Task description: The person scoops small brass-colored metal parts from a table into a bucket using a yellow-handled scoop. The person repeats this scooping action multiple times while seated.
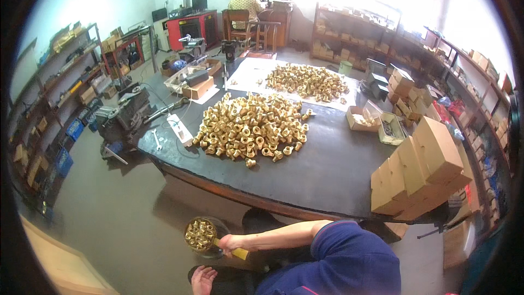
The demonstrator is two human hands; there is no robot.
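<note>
My right hand [228,243] reaches across to the left, its fingers wrapped round the yellow handle [240,253] of a round, scoop-like vessel. Small brass fittings [200,234] fill that vessel, which is low beside the table; a greyish round rim shows behind it, too unclear to name. Near my knee, my left hand [203,279] lies with its fingers stretched out and nothing in it. A large heap of brass fittings [251,127] covers the middle of the dark table [327,177], with a few loose ones at its front edge.
Another heap of brass fittings [308,82] lies on white sheets behind. Stacked cardboard boxes [417,166] stand at the table's right. A wrench [157,139] and a power strip [179,130] lie left. Shelves line both sides. A person [244,6] sits at a far desk.
</note>
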